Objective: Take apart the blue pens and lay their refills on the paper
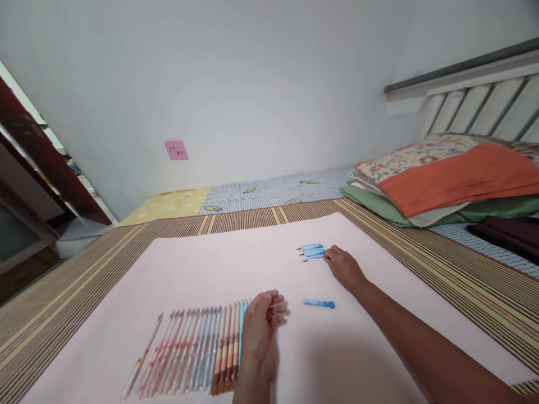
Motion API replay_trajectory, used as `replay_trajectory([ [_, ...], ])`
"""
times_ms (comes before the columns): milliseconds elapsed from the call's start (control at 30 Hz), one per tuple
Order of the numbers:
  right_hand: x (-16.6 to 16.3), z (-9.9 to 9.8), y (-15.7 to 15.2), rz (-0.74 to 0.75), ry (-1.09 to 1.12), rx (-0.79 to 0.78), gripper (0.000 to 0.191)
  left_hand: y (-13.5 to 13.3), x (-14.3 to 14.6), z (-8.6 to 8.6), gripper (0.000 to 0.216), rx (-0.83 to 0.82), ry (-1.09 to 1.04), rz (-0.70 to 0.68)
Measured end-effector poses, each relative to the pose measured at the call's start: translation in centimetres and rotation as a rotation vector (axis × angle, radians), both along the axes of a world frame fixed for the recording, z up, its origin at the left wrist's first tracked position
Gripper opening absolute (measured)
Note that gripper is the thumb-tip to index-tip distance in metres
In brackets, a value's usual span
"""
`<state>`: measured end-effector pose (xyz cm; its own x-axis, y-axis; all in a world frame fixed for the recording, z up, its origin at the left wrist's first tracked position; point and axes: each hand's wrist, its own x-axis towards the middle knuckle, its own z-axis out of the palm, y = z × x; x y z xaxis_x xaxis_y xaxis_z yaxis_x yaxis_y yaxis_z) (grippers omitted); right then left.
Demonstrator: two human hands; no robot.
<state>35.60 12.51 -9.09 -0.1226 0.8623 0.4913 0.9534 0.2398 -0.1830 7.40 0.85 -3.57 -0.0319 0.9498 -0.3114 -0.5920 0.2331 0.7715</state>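
My right hand (343, 266) is closed in a pinch at the back end of a slim white pencil (314, 260) with a dark tip. Right beside it lie several blue pencils (310, 247), their dark tips pointing left. A blue cap-like piece (319, 303) lies apart on the sheet, between my two hands. My left hand (261, 325) is over the right end of a row of pens, its fingers loosely curled and apart; nothing shows plainly in it. It partly hides turquoise pens (243, 314). Brown-and-peach pens (227, 348) and paler clear pens (185, 348) stretch out to its left.
A large pale pink sheet (202, 264) covers much of the striped mat (84, 280). Folded bedding (455, 174) is stacked at the right, near a radiator (484, 106). A pink note (176, 150) is stuck to the wall behind.
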Motion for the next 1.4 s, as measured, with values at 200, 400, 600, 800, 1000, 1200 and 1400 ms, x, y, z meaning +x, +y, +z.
replay_trajectory([
  [200,-1.6,1.7,-1.5,0.017,0.198,-0.044,0.022,0.1,-0.3,-0.3,0.029,0.011,-0.002,-0.014],
  [400,-4.3,5.2,-6.6,0.287,0.466,-0.464,0.009,-0.1,-0.1,0.4,0.026,0.001,-0.018,0.021],
  [600,-5.4,5.3,-9.4,0.285,0.235,-0.495,0.016,-0.4,0.2,1.1,0.021,-0.009,-0.037,0.019],
  [800,-6.0,4.6,-9.5,0.255,0.225,-0.481,0.015,0.0,-0.3,0.3,0.022,-0.002,-0.022,0.007],
  [1000,-5.9,4.4,-9.4,0.295,0.248,-0.453,0.012,-0.3,0.4,0.9,0.016,-0.025,-0.036,0.036],
  [1200,-6.3,2.9,-8.9,0.301,0.978,-0.484,0.014,-0.5,0.6,1.2,0.013,-0.071,-0.093,0.015],
  [1400,-4.6,2.5,-7.3,0.168,0.900,-0.315,0.017,-0.4,0.4,0.9,0.011,-0.075,-0.117,0.030],
])
